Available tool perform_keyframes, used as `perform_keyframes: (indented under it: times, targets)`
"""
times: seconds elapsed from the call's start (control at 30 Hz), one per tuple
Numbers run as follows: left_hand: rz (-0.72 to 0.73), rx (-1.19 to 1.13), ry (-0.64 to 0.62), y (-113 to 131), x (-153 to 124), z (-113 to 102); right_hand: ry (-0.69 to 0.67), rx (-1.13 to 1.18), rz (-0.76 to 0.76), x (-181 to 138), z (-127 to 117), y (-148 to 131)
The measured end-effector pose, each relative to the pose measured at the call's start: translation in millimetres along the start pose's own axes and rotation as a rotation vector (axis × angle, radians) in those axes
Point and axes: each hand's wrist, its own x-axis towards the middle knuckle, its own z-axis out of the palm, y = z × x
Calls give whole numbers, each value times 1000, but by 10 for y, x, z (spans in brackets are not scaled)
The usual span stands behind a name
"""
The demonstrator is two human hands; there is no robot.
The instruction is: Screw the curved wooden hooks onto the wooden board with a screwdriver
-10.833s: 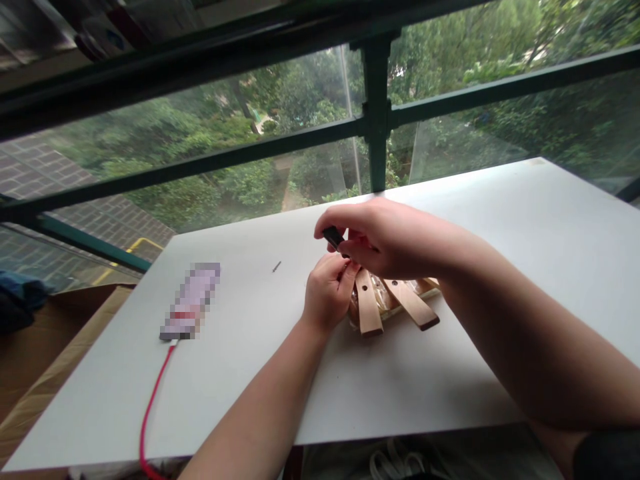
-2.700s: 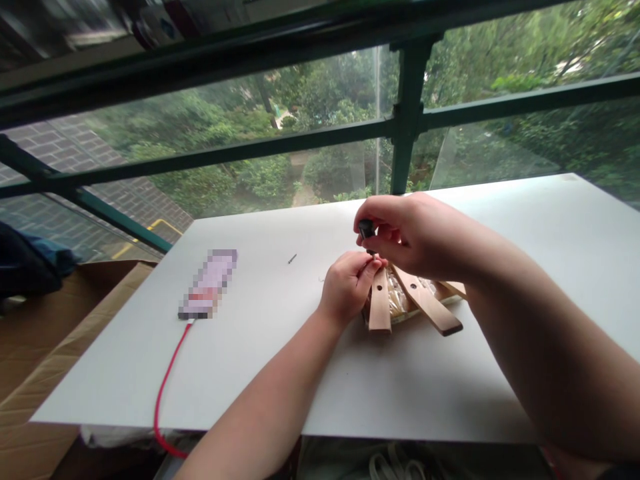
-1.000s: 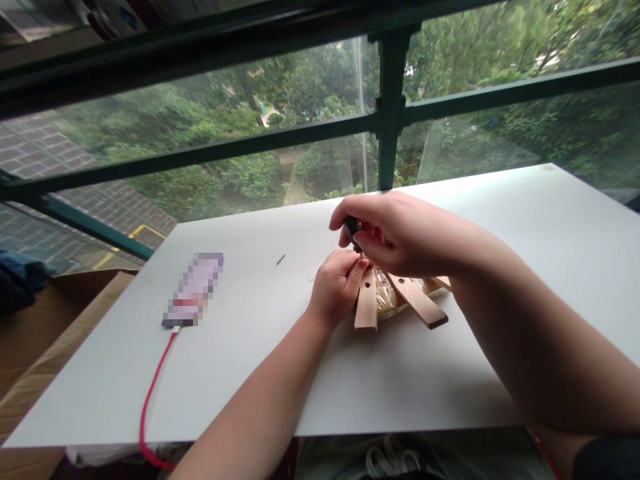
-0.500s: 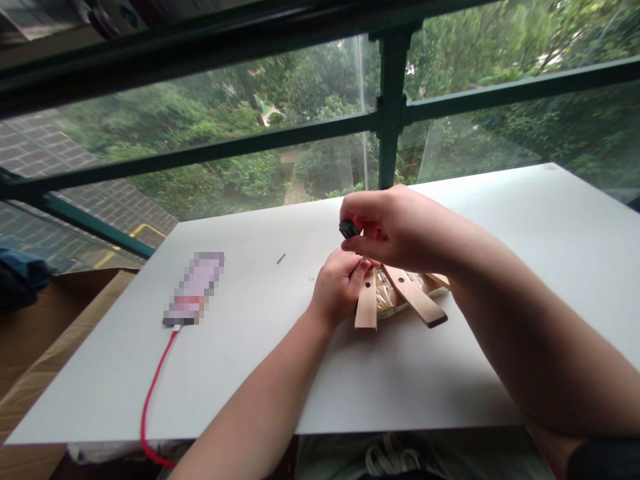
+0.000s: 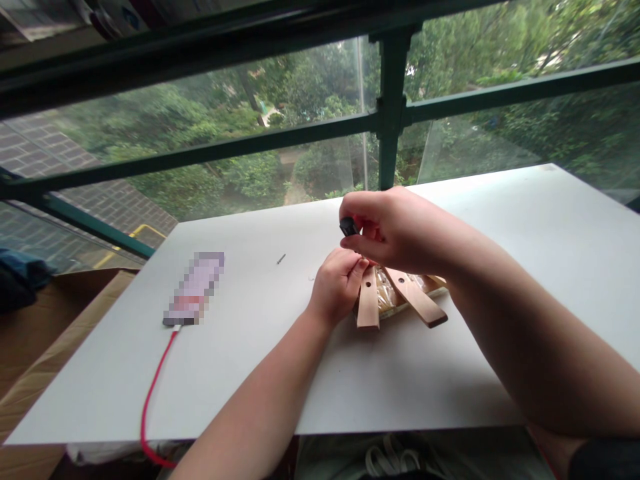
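My right hand point(image 5: 376, 223) is closed around the black handle of what looks like a screwdriver point(image 5: 349, 227); its shaft is hidden behind my fingers. Just below it, my left hand point(image 5: 336, 283) pinches the upper end of a light wooden slat point(image 5: 369, 308), thumb on top. That slat has a dark round hole and points toward me. A second wooden slat point(image 5: 423, 301), also with a hole, lies slanted to its right. Beneath both is a tray-like piece point(image 5: 400, 308) with clear plastic wrapping point(image 5: 386, 293), partly covered by my hands and right forearm.
A small dark metal pin or bit point(image 5: 281, 259) lies on the white table point(image 5: 240, 373). To the left is a phone point(image 5: 195, 290) with a red cable point(image 5: 150, 393) running over the front edge. A cardboard box point(image 5: 65, 320) stands beside the table; green-framed windows are behind.
The slat under my left hand has shifted slightly, its near end moving a little right and up. My right hand and the black handle stay almost in place.
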Motion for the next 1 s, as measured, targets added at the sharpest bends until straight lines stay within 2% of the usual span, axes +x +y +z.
perform_keyframes:
  times: [0.4, 0.57, 0.77, 1.0]
  targets:
    - [18, 48, -7, 3, -5, 18, 11, -28, 49, 13, 43, -6]
    - [23, 74, 7, -22, -8, 21, -25, 2, -43, 7, 41, 11]
    - [2, 67, 2, -40, -12, 14, -172, 93, -155, -22, -38, 20]
    - [39, 98, -7, -34, 1, 2, -179, 71, -65, -19, -51, 22]
